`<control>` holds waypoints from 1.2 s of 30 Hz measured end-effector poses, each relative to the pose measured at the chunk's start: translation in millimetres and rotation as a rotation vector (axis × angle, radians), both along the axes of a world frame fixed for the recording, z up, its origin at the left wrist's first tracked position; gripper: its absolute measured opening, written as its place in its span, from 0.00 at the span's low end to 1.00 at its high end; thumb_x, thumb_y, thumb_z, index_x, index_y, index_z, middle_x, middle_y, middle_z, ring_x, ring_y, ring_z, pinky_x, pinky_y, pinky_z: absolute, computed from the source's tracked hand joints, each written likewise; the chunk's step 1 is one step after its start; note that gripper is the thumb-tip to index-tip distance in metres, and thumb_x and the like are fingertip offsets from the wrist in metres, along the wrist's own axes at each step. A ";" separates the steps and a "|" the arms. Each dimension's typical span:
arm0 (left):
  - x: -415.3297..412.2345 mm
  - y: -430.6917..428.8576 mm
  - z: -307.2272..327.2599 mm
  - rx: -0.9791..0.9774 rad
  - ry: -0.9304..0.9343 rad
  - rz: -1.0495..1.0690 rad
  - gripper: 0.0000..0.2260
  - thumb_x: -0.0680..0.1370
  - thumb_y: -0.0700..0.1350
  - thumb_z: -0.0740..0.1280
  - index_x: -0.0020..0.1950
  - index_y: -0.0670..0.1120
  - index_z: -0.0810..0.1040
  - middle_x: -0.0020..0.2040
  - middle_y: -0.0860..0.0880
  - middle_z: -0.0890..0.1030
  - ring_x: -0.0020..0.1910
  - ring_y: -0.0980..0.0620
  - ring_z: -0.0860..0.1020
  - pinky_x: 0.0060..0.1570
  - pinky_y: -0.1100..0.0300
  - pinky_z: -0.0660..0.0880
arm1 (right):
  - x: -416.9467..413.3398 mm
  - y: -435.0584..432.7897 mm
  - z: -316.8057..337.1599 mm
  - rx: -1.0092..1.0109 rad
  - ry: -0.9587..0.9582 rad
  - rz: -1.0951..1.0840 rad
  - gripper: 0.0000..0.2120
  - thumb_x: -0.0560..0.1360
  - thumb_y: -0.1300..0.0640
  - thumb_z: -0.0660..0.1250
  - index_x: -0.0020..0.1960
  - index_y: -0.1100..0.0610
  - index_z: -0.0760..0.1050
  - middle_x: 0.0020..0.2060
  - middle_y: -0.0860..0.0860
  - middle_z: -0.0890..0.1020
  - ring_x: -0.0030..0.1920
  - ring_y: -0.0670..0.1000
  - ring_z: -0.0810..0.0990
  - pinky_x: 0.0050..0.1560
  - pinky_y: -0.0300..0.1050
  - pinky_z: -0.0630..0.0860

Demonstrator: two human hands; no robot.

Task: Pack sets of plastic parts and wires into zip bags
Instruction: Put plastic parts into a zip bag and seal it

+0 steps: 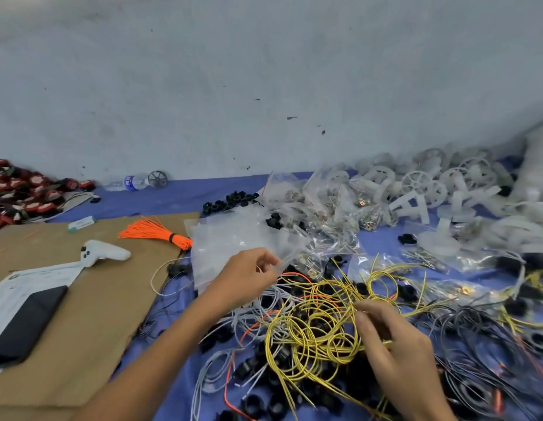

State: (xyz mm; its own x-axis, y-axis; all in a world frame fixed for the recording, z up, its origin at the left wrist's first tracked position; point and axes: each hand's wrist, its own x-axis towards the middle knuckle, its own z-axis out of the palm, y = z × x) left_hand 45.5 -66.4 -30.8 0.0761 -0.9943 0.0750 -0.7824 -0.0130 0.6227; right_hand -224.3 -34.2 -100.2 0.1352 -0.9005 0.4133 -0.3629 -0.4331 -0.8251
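Yellow wires [312, 326] seemingly in right hand [398, 350], zip bag [233, 238] in left hand [249, 275]

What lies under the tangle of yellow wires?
Black plastic parts, grey wires and an orange wire show through the yellow wires, on the blue cloth. The right hand covers the tangle's right edge.

Text check | I read no words or numbers anywhere | bottle label [131, 181], left at mid-height: blue, print blurred | printed sheet [36, 278], lower left: lines too small for me | red packs [18, 192], far left: white marks illegible | white plastic part [420, 211], right: shaped like a capital A
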 end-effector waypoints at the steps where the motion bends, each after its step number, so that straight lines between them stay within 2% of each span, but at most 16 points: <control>1: -17.3 9.7 -1.2 0.022 0.033 -0.080 0.12 0.71 0.65 0.65 0.45 0.59 0.79 0.38 0.60 0.80 0.34 0.64 0.77 0.33 0.71 0.71 | 2.0 2.4 3.3 -0.032 0.001 0.014 0.10 0.77 0.48 0.65 0.56 0.37 0.76 0.47 0.37 0.82 0.45 0.42 0.81 0.41 0.33 0.75; 4: -58.2 26.9 -9.2 0.018 0.017 -0.196 0.08 0.76 0.60 0.68 0.46 0.58 0.79 0.37 0.56 0.79 0.32 0.63 0.74 0.33 0.70 0.68 | 7.7 9.3 7.7 -0.130 0.091 0.112 0.14 0.81 0.52 0.63 0.64 0.39 0.73 0.50 0.35 0.78 0.48 0.40 0.79 0.46 0.30 0.71; 7: -74.9 35.1 -7.6 -0.097 -0.093 -0.202 0.06 0.78 0.57 0.67 0.47 0.56 0.78 0.37 0.56 0.76 0.34 0.61 0.73 0.35 0.66 0.66 | 9.0 10.8 5.6 -0.121 0.157 0.187 0.17 0.81 0.50 0.61 0.69 0.40 0.69 0.50 0.30 0.75 0.48 0.33 0.75 0.48 0.29 0.69; 8: -77.1 38.2 -5.7 -0.122 -0.120 -0.212 0.05 0.79 0.56 0.66 0.48 0.57 0.77 0.37 0.57 0.76 0.36 0.61 0.74 0.36 0.65 0.67 | 8.5 10.2 5.4 -0.108 0.152 0.194 0.18 0.81 0.49 0.61 0.70 0.40 0.68 0.48 0.29 0.74 0.45 0.32 0.74 0.46 0.27 0.68; 11: -79.3 47.2 -2.5 -0.163 -0.126 -0.266 0.02 0.80 0.55 0.64 0.50 0.59 0.75 0.38 0.59 0.77 0.38 0.62 0.76 0.37 0.63 0.69 | 6.2 8.9 4.9 -0.092 0.145 0.187 0.14 0.81 0.46 0.59 0.67 0.39 0.68 0.41 0.31 0.76 0.38 0.38 0.76 0.40 0.28 0.67; 13: -80.2 51.1 -2.0 -0.173 -0.098 -0.263 0.02 0.81 0.52 0.62 0.51 0.59 0.74 0.37 0.61 0.78 0.35 0.61 0.76 0.36 0.61 0.70 | 6.0 9.0 5.6 -0.101 0.160 0.168 0.12 0.82 0.45 0.57 0.64 0.40 0.69 0.39 0.32 0.75 0.37 0.38 0.75 0.39 0.27 0.66; 15: -81.6 52.8 -0.8 -0.181 -0.105 -0.253 0.04 0.80 0.49 0.62 0.53 0.59 0.73 0.37 0.61 0.77 0.33 0.59 0.76 0.36 0.57 0.73 | 7.1 9.2 7.3 -0.099 0.166 0.160 0.13 0.82 0.44 0.56 0.66 0.39 0.68 0.38 0.32 0.75 0.37 0.39 0.74 0.39 0.28 0.66; 18: -88.7 55.8 2.7 -0.172 -0.192 -0.307 0.09 0.77 0.47 0.64 0.53 0.58 0.70 0.36 0.59 0.77 0.35 0.57 0.75 0.37 0.56 0.73 | 9.5 11.3 10.5 -0.117 0.185 0.173 0.16 0.82 0.43 0.54 0.69 0.39 0.66 0.40 0.28 0.74 0.37 0.34 0.72 0.40 0.27 0.66; 22: -97.0 58.9 3.7 -0.172 -0.308 -0.371 0.06 0.79 0.48 0.60 0.54 0.56 0.67 0.32 0.56 0.73 0.35 0.51 0.75 0.37 0.52 0.71 | 7.7 12.5 9.4 -0.089 0.180 0.139 0.13 0.81 0.40 0.51 0.62 0.39 0.68 0.36 0.35 0.75 0.36 0.38 0.73 0.38 0.34 0.68; 25: -98.3 60.1 2.3 -0.197 -0.409 -0.335 0.04 0.81 0.49 0.57 0.55 0.55 0.66 0.31 0.55 0.72 0.31 0.50 0.74 0.35 0.53 0.70 | 8.0 14.0 10.1 -0.090 0.133 0.075 0.09 0.80 0.41 0.55 0.48 0.43 0.69 0.34 0.41 0.75 0.35 0.42 0.74 0.36 0.34 0.68; 27: -97.1 60.1 1.8 -0.233 -0.509 -0.245 0.06 0.81 0.48 0.57 0.57 0.55 0.65 0.30 0.55 0.73 0.28 0.52 0.73 0.31 0.56 0.68 | 8.5 14.1 9.2 -0.065 0.092 0.042 0.12 0.79 0.44 0.61 0.40 0.46 0.65 0.32 0.44 0.74 0.33 0.46 0.72 0.34 0.36 0.67; 29: -93.5 60.1 8.0 -0.312 -0.548 -0.084 0.08 0.80 0.45 0.60 0.58 0.53 0.70 0.26 0.56 0.71 0.23 0.56 0.70 0.24 0.61 0.63 | 8.4 12.5 7.6 -0.030 0.090 0.005 0.14 0.76 0.51 0.66 0.37 0.47 0.63 0.31 0.45 0.72 0.31 0.47 0.69 0.32 0.37 0.66; 31: -88.2 59.4 20.6 -0.432 -0.457 0.103 0.08 0.80 0.44 0.62 0.59 0.51 0.74 0.23 0.56 0.67 0.20 0.56 0.66 0.21 0.64 0.57 | 9.7 11.0 5.9 0.002 0.128 -0.014 0.16 0.73 0.55 0.67 0.35 0.48 0.62 0.31 0.44 0.72 0.31 0.46 0.67 0.32 0.36 0.65; 33: -87.7 59.2 28.9 -0.529 -0.385 0.173 0.11 0.80 0.45 0.61 0.61 0.50 0.76 0.22 0.55 0.67 0.19 0.53 0.67 0.21 0.64 0.60 | 12.6 12.6 5.2 0.034 0.195 -0.011 0.14 0.73 0.54 0.67 0.35 0.49 0.63 0.32 0.42 0.73 0.31 0.45 0.68 0.33 0.37 0.66; 35: -99.4 63.0 26.0 -0.519 -0.451 0.038 0.12 0.78 0.45 0.62 0.60 0.50 0.78 0.24 0.52 0.74 0.21 0.47 0.73 0.21 0.59 0.68 | 14.8 15.0 4.8 0.084 0.257 0.031 0.08 0.75 0.48 0.65 0.40 0.47 0.68 0.30 0.40 0.75 0.30 0.45 0.70 0.35 0.39 0.67; 36: -109.5 66.0 19.7 -0.461 -0.529 -0.075 0.13 0.77 0.46 0.63 0.60 0.51 0.79 0.29 0.49 0.79 0.25 0.45 0.77 0.25 0.57 0.71 | 14.2 16.3 7.1 0.123 0.273 0.070 0.05 0.77 0.47 0.63 0.43 0.46 0.70 0.27 0.43 0.75 0.28 0.46 0.70 0.33 0.40 0.66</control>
